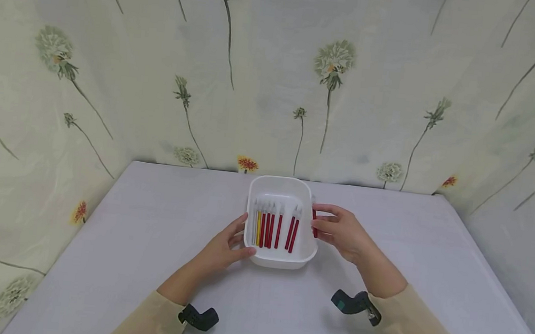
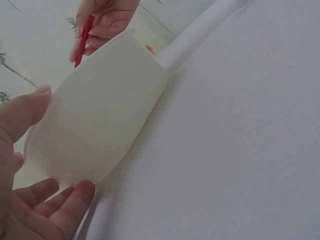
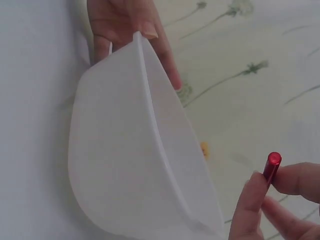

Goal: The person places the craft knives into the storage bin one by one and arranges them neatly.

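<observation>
A white plastic basin (image 1: 282, 263) stands on the table. Inside it lie a white stick (image 1: 254, 229), a yellow stick (image 1: 259, 229) and several red sticks (image 1: 278, 232), all slim and pen-like with pale clear tips, roughly side by side. My left hand (image 1: 223, 250) holds the basin's near left corner, thumb by the rim and fingers along the side wall. Just beyond the right rim, my right hand (image 1: 340, 234) pinches another red pen-like stick (image 3: 272, 167) between thumb and fingers. In the right wrist view its flat round end faces the camera.
A white cloth covers the table (image 1: 162, 205). Behind and at both sides hangs a pale curtain (image 1: 266, 81) printed with dandelions. Dark wrist cameras (image 1: 198, 318) sit on both sleeves, close over the table.
</observation>
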The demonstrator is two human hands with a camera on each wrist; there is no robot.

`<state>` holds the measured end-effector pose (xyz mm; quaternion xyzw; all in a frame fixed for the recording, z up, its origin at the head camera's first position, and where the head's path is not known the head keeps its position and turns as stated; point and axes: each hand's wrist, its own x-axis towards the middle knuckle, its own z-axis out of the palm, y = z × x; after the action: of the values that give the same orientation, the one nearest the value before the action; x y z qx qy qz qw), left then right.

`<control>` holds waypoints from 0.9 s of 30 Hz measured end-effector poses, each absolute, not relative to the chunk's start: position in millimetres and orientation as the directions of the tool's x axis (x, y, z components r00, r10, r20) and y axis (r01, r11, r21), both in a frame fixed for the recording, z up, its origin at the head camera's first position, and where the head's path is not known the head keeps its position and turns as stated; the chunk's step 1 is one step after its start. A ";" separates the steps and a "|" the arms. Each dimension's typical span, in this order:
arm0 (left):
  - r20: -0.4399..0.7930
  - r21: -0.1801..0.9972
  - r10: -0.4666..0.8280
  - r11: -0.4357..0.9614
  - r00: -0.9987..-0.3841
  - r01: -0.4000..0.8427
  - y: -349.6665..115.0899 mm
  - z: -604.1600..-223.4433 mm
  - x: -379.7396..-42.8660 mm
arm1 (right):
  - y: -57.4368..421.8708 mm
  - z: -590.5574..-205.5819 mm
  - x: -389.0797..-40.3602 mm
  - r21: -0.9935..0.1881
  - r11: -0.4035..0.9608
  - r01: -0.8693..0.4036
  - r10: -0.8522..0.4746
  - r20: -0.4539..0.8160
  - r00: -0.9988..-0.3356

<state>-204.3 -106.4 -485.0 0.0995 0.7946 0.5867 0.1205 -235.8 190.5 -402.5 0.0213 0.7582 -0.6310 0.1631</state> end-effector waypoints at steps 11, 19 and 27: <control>-0.076 0.954 0.299 0.299 -0.951 0.018 -106.2 -484.0 -203.9 | 168.9 -404.9 -240.9 -0.951 0.133 0.280 -0.209 -0.303 -0.930; -0.081 0.955 0.299 0.298 -0.951 0.013 -106.5 -483.3 -203.4 | 150.6 -411.6 -243.1 -0.938 0.090 0.335 -0.199 -0.347 -0.917; -0.094 0.959 0.296 0.283 -0.950 -0.006 -106.5 -480.7 -202.5 | 128.4 -420.0 -240.1 -0.934 0.120 0.337 -0.102 -0.349 -0.932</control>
<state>-202.5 -106.5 -480.7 0.0918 0.7908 0.5915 0.1279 -240.1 128.4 -420.0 0.0804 0.7294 -0.6586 0.1666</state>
